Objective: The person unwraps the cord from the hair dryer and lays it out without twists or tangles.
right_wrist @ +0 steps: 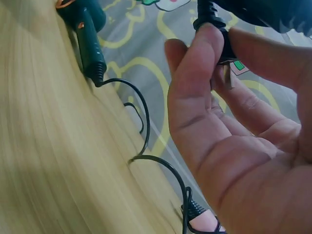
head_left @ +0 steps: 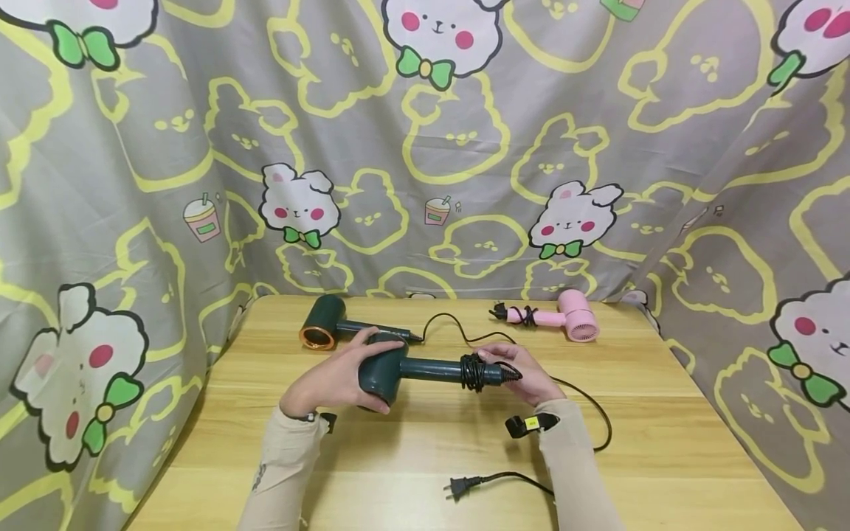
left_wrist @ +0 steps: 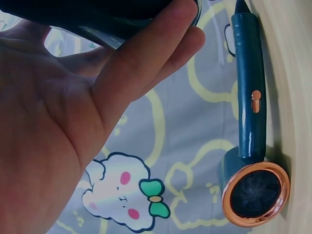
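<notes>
A dark green hair dryer [head_left: 432, 370] is held above the table, its handle pointing right. My left hand [head_left: 332, 380] grips its head, thumb at the near side and fingers over the far side. Black cord [head_left: 473, 372] is wound round the handle near its end. At that end my right hand [head_left: 524, 372] pinches the cord's black plug [right_wrist: 227, 48] between thumb and fingers, metal prongs showing in the right wrist view. The left wrist view shows only part of the held dryer's head.
Behind lies a second dark green hair dryer [head_left: 328, 310] with a copper rim. Its loose cord [head_left: 607, 420] loops right, and a plug [head_left: 461, 487] lies near the front. A pink hair dryer [head_left: 574, 317] lies at the back right. Patterned curtains [head_left: 465, 147] surround the wooden table [head_left: 265, 398].
</notes>
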